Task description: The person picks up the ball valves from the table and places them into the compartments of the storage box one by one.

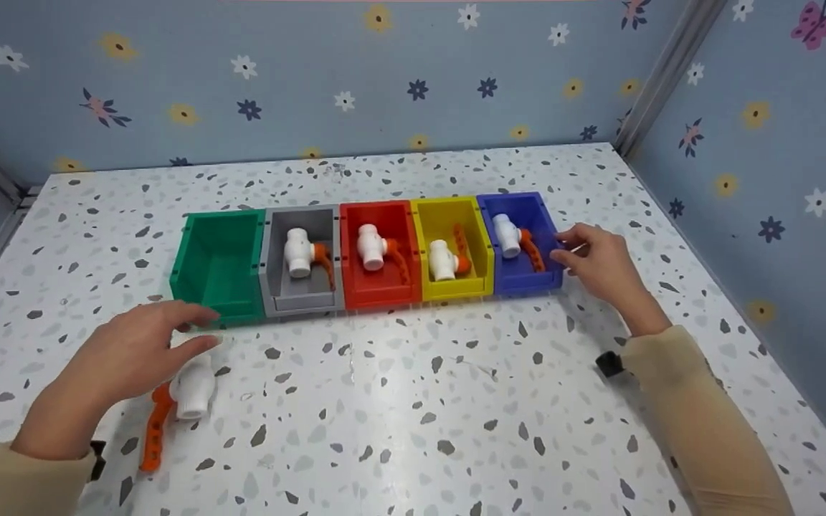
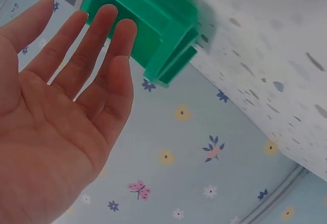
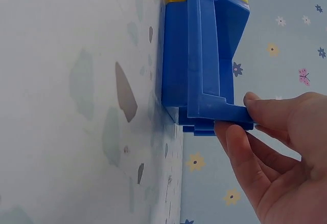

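My right hand (image 1: 599, 261) pinches the right side wall of the blue bin (image 1: 531, 282) at the end of a row. In the right wrist view the thumb lies on the inner side of that wall (image 3: 235, 113), fingers on the outer side. A white ball valve with an orange lever (image 1: 512, 236) lies in this bin. My left hand (image 1: 122, 351) hovers with loosely bent fingers at the front of the green bin (image 1: 241, 312). Beneath it, on the table, lies another white ball valve (image 1: 196, 390) with an orange lever, partly hidden by the hand.
Between the green and blue bins stand a grey bin (image 1: 305, 304), a red bin (image 1: 383, 295) and a yellow bin (image 1: 456, 288), each with one white valve inside. The speckled table (image 1: 413, 430) meets flowered walls (image 1: 312, 72) at the back and right.
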Available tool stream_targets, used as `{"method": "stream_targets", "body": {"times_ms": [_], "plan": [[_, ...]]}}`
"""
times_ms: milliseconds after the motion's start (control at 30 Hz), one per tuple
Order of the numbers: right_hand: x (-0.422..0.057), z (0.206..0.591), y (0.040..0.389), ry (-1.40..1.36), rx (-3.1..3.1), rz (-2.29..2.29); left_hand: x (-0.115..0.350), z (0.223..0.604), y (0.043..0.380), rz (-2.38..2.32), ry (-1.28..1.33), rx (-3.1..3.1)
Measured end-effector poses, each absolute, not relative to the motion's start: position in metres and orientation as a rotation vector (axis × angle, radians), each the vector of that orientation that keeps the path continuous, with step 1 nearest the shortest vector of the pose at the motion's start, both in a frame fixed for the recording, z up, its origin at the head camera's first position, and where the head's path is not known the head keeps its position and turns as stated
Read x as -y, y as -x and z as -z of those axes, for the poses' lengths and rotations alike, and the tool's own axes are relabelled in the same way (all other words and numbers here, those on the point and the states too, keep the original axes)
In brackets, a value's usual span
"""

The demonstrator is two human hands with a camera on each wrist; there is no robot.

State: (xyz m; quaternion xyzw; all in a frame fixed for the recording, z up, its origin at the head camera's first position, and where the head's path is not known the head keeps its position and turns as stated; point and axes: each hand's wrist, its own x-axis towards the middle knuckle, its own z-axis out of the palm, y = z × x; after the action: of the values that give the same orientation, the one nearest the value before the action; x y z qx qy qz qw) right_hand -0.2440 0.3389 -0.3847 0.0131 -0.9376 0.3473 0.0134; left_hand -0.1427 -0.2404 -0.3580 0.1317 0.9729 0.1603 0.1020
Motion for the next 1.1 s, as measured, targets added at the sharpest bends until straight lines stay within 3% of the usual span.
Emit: {"method": "stream_targets", "body": {"times_ms": [400,1100], "plan": [[-0.34,0.386,0.245,-0.059,2.913,-1.07,0.256,0.381,0.125,-0.44,-0.412,-2.75],[-0.34,0.385,0.244,-0.037,2.926,-1.097,0.257,0.388,0.109,-0.426,-0.378,-2.705]]}}
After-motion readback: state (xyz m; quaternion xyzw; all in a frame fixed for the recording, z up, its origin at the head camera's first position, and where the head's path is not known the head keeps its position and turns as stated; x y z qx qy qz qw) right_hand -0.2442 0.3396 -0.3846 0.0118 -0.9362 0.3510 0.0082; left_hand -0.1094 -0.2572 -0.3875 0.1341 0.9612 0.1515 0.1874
